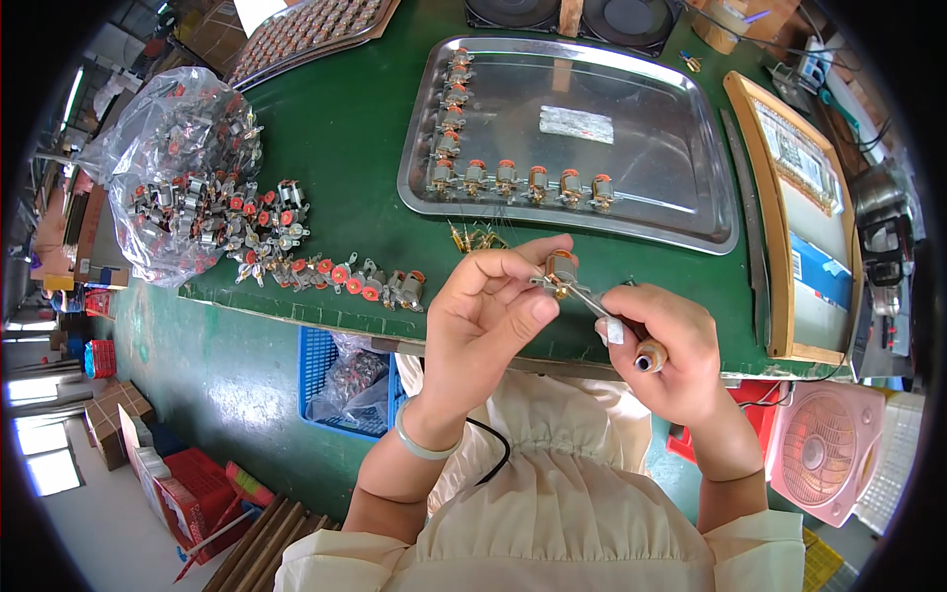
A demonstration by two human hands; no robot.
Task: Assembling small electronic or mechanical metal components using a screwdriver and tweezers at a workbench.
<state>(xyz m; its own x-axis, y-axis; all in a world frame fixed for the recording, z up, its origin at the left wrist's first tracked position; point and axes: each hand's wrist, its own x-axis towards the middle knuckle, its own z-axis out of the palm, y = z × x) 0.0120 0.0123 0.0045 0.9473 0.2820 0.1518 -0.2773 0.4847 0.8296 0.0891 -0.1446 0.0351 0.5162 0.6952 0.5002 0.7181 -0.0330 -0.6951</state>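
Pinched in the fingers of my left hand [483, 326] is a small cylindrical motor-like part [561, 264], with a metal body and an orange top. My right hand [676, 340] is closed on a thin, pointed metal tool [589, 302] wrapped in white tape, perhaps tweezers. Its tip meets the lower end of the part. A brownish cylindrical handle end [649, 357] juts from the same hand; I cannot tell if it belongs to that tool. Just beyond my hands, similar parts [538, 184] stand in an L-shaped row on a metal tray [681, 222].
Left on the green table [335, 148], loose parts [370, 281] spill from a clear plastic bag [148, 148]. Thin wired pieces [473, 237] lie before the tray. A wooden frame [779, 217] stands at right. Below are a blue crate [316, 370] and a pink fan [824, 449].
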